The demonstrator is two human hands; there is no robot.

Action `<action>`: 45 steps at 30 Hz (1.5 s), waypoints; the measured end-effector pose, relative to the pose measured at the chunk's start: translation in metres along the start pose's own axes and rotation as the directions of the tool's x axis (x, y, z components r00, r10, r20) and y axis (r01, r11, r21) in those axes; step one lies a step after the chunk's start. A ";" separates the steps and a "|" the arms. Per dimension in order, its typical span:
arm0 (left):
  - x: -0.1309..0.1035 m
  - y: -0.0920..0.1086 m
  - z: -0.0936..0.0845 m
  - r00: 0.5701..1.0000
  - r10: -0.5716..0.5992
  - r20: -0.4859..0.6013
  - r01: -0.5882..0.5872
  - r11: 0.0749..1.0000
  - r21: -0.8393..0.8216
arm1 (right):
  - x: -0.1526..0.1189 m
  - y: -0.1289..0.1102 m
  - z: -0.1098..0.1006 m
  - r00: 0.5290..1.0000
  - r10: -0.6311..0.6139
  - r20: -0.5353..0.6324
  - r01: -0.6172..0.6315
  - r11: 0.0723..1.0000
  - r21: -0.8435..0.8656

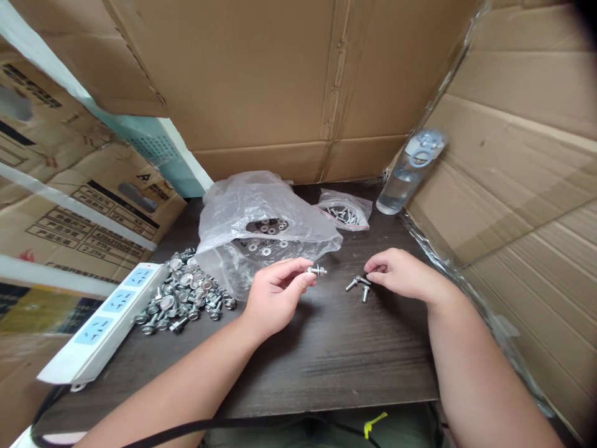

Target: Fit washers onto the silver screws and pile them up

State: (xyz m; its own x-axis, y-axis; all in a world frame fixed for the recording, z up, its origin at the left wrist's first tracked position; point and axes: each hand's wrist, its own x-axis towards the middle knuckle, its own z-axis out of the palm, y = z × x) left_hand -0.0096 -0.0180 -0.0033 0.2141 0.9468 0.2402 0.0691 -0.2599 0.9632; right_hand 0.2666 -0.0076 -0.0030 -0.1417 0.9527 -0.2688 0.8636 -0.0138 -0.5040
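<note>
Steadiness matters with the bolt [322,272] — best kept level and pinched at one end, so that the washer-like disc [318,270] around its shank does not slip. The left hand [275,295] has thumb and forefinger clamped on that bolt, above the dark tabletop [326,361], its free end pointing right. The right hand [401,274] is nearly closed, fingertips at the few loose screws [365,294]; whether it grips one, I cannot tell — taking just one would avoid dragging the others.
</note>
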 end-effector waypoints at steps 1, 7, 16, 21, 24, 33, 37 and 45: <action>0.000 0.000 0.000 1.000 0.001 -0.001 -0.001 1.000 -0.004 | 0.001 0.001 0.001 1.000 -0.006 0.012 0.006 1.000 0.005; -0.001 0.004 0.000 1.000 0.003 0.003 -0.003 1.000 -0.011 | 0.005 0.000 0.005 0.997 -0.034 0.069 0.033 0.999 0.012; 0.000 0.005 0.001 1.000 -0.002 -0.001 0.002 1.000 -0.016 | 0.001 0.004 0.004 0.992 -0.100 0.072 0.100 0.995 0.010; 0.000 0.004 0.000 1.000 0.003 0.009 -0.003 1.000 -0.003 | 0.000 0.007 0.003 0.989 -0.115 0.089 0.116 0.993 -0.008; 0.000 0.004 0.000 1.000 0.002 0.007 -0.002 1.000 0.008 | 0.000 0.006 0.004 0.991 -0.103 0.090 0.105 0.994 -0.009; 0.000 0.006 0.001 1.000 -0.002 -0.002 0.001 1.000 -0.011 | 0.000 0.007 0.005 0.991 -0.108 0.076 0.105 0.994 0.038; 0.000 0.007 0.001 1.000 -0.009 -0.002 0.009 1.000 -0.019 | -0.002 0.006 0.002 0.990 -0.113 0.079 0.108 0.992 0.070; -0.002 0.009 0.002 1.000 -0.008 0.013 0.008 1.000 -0.015 | -0.018 -0.021 0.000 0.935 -0.165 -0.314 0.269 0.907 0.324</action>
State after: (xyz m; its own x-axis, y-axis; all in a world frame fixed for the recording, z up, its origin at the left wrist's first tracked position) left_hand -0.0070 -0.0228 0.0045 0.2262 0.9463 0.2310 0.0559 -0.2494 0.9668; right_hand 0.2510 -0.0248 0.0120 -0.1234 0.9883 0.0895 0.5887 0.1455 -0.7951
